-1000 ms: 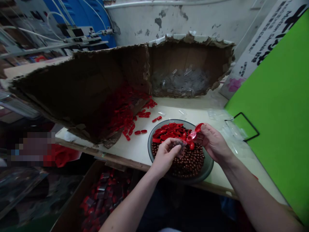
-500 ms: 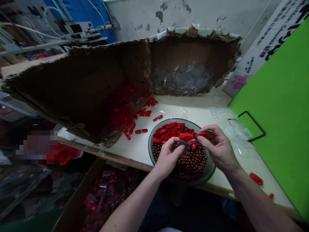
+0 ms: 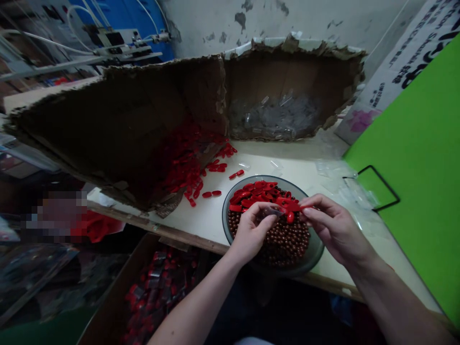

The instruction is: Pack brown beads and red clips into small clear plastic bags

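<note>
Presently, head view: left hand (image 3: 252, 231), grip pinched on a transparent piece (image 3: 274, 211), and right hand (image 3: 336, 226), grip pinched on a red piece (image 3: 295, 206), are both above the grey bowl (image 3: 316, 255) of brown beads (image 3: 287, 245) and red parts (image 3: 258, 189), standing at the edge of the white bench (image 3: 210, 224).

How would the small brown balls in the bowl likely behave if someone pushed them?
The brown balls would probably roll readily, being round. Their glossy highlights suggest they could be slippery. Heaped in the bowl, they'd likely shift together, its raised rim probably containing them.
</note>
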Motion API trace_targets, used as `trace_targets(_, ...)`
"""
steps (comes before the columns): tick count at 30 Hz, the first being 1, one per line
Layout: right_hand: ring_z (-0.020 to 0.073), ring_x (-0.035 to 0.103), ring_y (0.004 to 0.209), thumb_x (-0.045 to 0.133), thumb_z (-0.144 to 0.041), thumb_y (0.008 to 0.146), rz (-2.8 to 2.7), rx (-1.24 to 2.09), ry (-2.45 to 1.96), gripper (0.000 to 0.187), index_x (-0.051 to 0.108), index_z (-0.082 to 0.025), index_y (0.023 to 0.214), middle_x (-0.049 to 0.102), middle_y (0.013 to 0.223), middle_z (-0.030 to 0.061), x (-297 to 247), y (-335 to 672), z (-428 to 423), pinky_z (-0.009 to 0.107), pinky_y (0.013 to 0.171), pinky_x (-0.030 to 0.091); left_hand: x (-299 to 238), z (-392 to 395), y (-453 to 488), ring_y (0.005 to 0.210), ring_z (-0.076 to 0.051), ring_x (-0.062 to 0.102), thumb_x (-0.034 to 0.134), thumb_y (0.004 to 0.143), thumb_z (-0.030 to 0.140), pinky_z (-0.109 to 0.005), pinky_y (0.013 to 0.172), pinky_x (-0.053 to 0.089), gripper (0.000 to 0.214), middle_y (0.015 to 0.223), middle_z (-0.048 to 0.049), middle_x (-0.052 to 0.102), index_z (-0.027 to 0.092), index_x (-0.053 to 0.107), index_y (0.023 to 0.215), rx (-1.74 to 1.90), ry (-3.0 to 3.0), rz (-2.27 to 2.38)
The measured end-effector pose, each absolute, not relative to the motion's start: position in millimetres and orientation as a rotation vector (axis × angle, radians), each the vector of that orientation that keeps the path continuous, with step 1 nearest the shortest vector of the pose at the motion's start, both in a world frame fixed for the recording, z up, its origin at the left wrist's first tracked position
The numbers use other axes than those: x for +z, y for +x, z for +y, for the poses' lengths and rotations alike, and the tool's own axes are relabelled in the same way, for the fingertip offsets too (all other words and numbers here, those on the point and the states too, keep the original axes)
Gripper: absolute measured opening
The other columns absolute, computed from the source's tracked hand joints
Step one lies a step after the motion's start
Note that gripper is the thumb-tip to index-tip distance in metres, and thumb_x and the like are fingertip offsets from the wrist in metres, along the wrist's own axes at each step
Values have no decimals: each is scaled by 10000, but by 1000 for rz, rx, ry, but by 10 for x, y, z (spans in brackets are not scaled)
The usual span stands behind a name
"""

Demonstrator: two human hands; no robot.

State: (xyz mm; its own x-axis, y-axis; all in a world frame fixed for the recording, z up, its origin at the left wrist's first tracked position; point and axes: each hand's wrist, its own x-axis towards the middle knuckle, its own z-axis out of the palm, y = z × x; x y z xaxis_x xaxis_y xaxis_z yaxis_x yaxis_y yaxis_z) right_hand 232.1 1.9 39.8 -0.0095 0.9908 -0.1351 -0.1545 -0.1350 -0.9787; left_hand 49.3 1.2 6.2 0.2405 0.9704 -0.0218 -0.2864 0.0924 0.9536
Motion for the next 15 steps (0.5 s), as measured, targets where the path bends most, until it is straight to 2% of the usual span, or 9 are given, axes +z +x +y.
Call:
trace_targets(6, 73, 523, 642, 770, -274, 698, -952, 1649, -1303, 170, 640, -179, 753, 595, 697, -15, 397, 2350, 27, 155, 557, 397, 76, 4, 482, 901, -148, 595, 614, 842, 223, -278, 873, 447, 185, 961, -30, 664, 182, 626, 1022, 1104, 1173, 861)
trace_targets(15, 92, 475, 487, 724, -303, 674, -1167, 1676, -1445, 193, 576, -181, 656, 563, 542, -27, 386, 2353, 63, 210, 462, 358, 143, -24, 457, 1046, -185, 586, 607, 857, 254, -302, 965, 413, 268, 1123, -60, 658, 216, 664, 1117, 1076, 1373, 855)
